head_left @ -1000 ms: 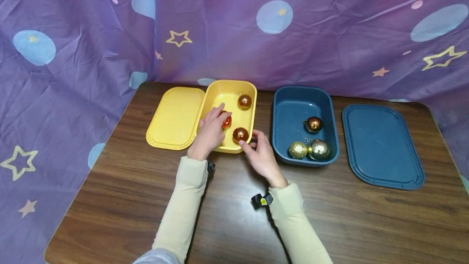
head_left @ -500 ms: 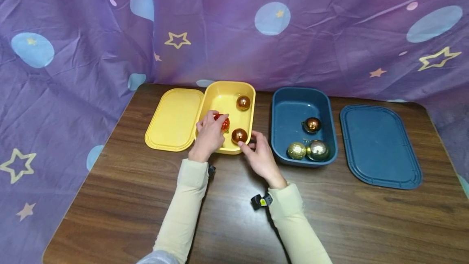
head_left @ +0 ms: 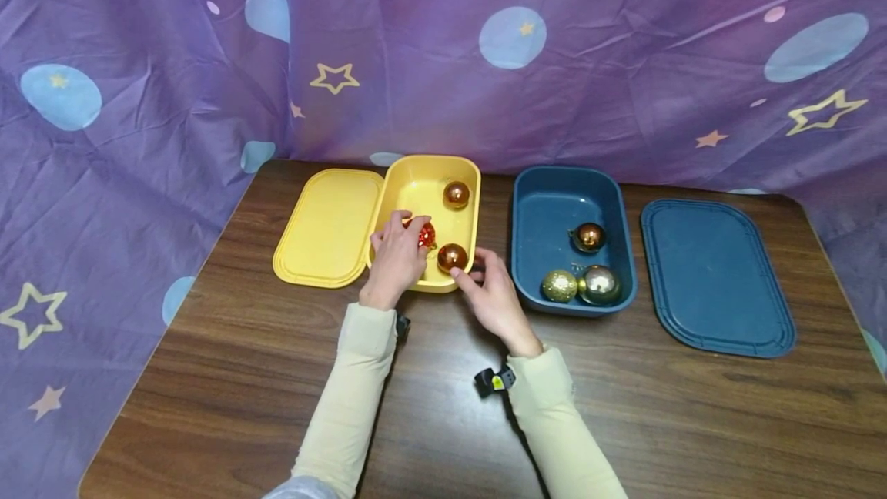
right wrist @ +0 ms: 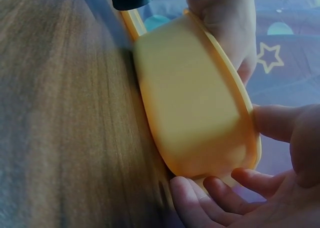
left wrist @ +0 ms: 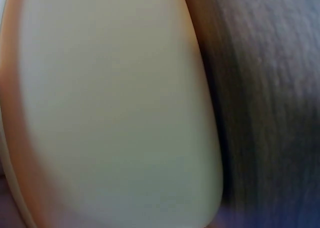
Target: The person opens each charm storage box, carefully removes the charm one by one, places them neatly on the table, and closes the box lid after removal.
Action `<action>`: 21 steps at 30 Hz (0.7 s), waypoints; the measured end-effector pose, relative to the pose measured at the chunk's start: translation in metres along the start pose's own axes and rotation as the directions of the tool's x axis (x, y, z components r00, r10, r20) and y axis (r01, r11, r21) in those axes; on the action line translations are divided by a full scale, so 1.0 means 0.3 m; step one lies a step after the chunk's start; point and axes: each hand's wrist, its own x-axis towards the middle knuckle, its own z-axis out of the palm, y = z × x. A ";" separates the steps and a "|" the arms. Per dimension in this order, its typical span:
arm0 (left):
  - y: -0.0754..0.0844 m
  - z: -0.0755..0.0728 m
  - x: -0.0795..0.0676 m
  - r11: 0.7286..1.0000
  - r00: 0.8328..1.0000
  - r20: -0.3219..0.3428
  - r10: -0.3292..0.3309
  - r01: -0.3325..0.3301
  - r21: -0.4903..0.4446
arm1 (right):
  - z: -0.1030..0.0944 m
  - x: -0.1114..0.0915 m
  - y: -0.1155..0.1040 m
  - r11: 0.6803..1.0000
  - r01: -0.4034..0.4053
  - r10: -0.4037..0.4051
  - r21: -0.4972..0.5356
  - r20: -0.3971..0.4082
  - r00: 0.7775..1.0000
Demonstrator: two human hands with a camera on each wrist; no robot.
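In the head view my left hand (head_left: pixel 396 260) reaches over the near left part of a yellow box (head_left: pixel 424 189), its fingers curled about a red bauble (head_left: pixel 427 236). Part of that bauble is hidden behind the fingers. Two copper baubles, one near (head_left: pixel 452 258) and one far (head_left: pixel 456 194), lie in the same box. My right hand (head_left: pixel 497 303) holds the box's near right corner; in the right wrist view the thumb is at the rim and the fingertips (right wrist: pixel 182 188) touch the outer wall. The left wrist view is filled mostly by the yellow box's wall (left wrist: pixel 120 108).
A yellow lid (head_left: pixel 329 226) lies left of the yellow box. To the right stands a blue box (head_left: pixel 543 214) with a copper bauble (head_left: pixel 589 237), a gold glitter bauble (head_left: pixel 559 286) and a silver one (head_left: pixel 599 285). Beyond it lies a blue lid (head_left: pixel 717 276).
My left hand's fingers, more outstretched a second ago, have drawn back and curled about the red bauble. My right hand has stayed at the box's corner.
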 end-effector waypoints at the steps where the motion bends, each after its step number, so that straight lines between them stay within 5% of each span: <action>1: 0.000 -0.001 0.000 1.000 1.000 0.002 -0.001 0.001 0.002 | 0.000 0.000 0.000 1.000 -0.001 0.001 0.001 0.000 1.000; 21: -0.001 0.003 0.002 0.999 0.999 -0.037 0.018 -0.019 -0.034 | 0.002 0.000 -0.004 1.000 0.005 -0.005 -0.011 -0.009 1.000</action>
